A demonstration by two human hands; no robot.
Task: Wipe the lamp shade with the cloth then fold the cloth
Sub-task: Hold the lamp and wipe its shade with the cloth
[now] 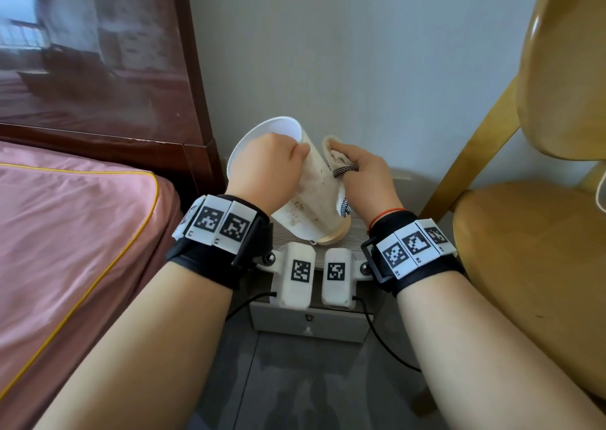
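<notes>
A small lamp stands on a grey nightstand (pixel 355 238) and leans toward the left. Its white cylinder shade (pixel 314 197) carries brownish smudges low on its side, and a round wooden base (pixel 334 237) shows under it. My left hand (pixel 267 170) grips the shade's upper rim, with fingers curled over the edge. My right hand (pixel 364 175) presses a bunched cream cloth (pixel 334 154) against the shade's right side. The lower part of the cloth is hidden behind that hand.
A bed with a pink cover (pixel 69 233) and a dark red headboard (pixel 108 69) lies to the left. A yellow wooden chair (pixel 531 249) stands close on the right. The nightstand has a front drawer (pixel 311 323). A pale wall rises behind the lamp.
</notes>
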